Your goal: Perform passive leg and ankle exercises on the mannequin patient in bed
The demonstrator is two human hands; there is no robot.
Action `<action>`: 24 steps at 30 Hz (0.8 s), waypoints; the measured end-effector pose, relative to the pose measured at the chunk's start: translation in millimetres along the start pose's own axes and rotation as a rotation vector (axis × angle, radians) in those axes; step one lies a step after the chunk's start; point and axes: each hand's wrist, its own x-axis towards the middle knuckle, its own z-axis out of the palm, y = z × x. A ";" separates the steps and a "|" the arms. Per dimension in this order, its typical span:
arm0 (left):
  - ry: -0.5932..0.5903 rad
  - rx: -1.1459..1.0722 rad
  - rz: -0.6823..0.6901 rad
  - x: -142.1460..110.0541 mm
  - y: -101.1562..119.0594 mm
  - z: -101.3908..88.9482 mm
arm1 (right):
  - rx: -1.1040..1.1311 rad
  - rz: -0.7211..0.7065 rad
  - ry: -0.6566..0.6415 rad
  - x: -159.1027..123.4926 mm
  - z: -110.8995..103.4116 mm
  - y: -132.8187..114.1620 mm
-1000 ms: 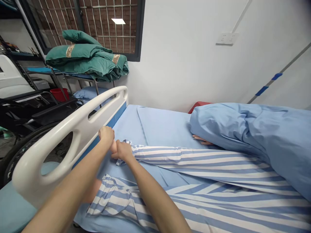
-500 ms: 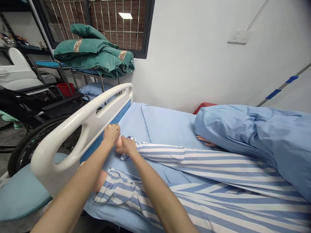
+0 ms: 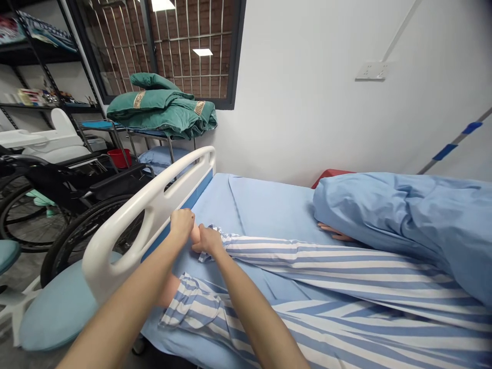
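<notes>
A figure in blue-and-white striped trousers [image 3: 326, 271] lies on a bed with a light blue sheet [image 3: 265, 205]. My left hand [image 3: 182, 223] is closed round the far foot [image 3: 196, 234] at the end of one trouser leg. My right hand [image 3: 209, 240] is closed on the cuff of that same leg, right beside my left hand. The nearer leg's cuff [image 3: 192, 305] lies below my arms, its foot mostly hidden by my left forearm. A light blue quilt [image 3: 403, 220] covers the figure's upper part, with one hand [image 3: 334, 233] showing under its edge.
The white footboard rail [image 3: 149, 205] runs along the bed's left end. Beyond it stand a black wheelchair [image 3: 77, 195], a metal trolley with folded green bedding [image 3: 165, 105] and a red bucket [image 3: 120, 157]. A round blue stool [image 3: 57, 307] sits at the lower left.
The view has shifted so the bed sits further right and lower. Both hands keep the same hold at the far trouser cuff and foot.
</notes>
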 end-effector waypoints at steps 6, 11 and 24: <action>-0.070 0.176 -0.074 26.1 15.2 4.1 | -0.011 0.010 0.015 4.2 5.2 2.5; -0.099 0.213 -0.061 36.4 19.8 13.4 | -0.016 0.015 0.009 8.3 10.5 5.7; -0.064 0.146 0.002 33.1 13.8 16.9 | -0.017 -0.008 -0.012 10.6 11.4 8.1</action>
